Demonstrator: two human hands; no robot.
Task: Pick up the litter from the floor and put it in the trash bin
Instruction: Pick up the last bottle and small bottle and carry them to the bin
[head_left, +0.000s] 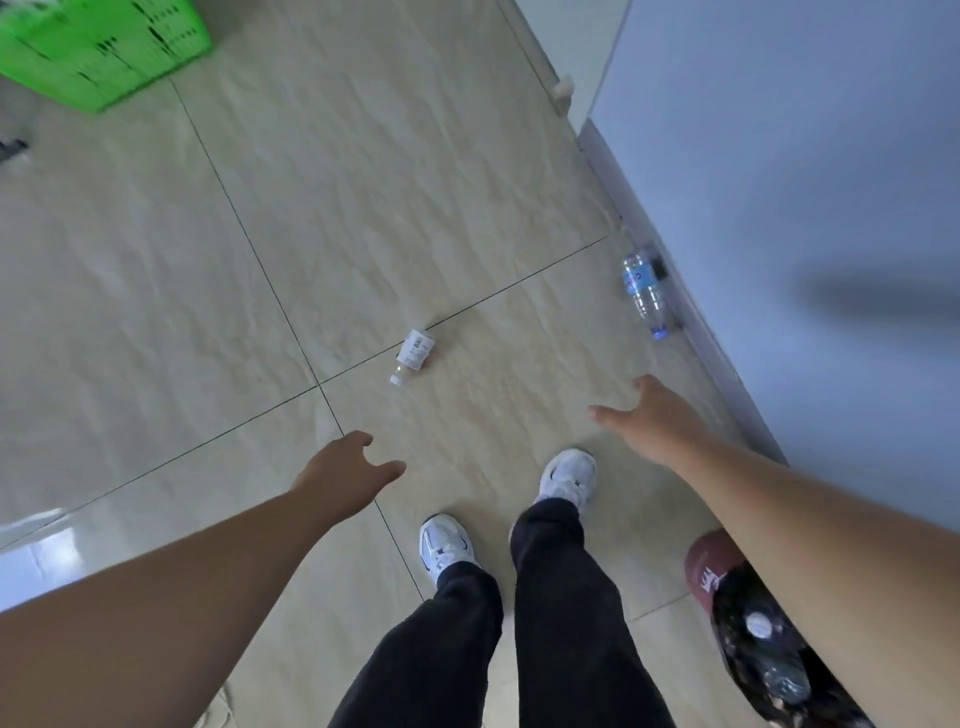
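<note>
A small white-labelled bottle (412, 354) lies on the tiled floor, straight ahead of my feet. A clear plastic water bottle with a blue label and cap (645, 287) lies on its side against the wall's base at the right. The dark red trash bin (702, 563), lined with a black bag that holds bottles, stands at the lower right, partly hidden by my right forearm. My left hand (347, 474) hangs open and empty, below the small bottle. Over the floor below the water bottle, my right hand (652, 419) is open and holds nothing.
A green crate (98, 47) sits at the top left. A pale blue wall (779, 182) runs along the right side. My feet in white sneakers (566, 475) and black trousers stand at the bottom centre. Beige floor tiles stretch ahead.
</note>
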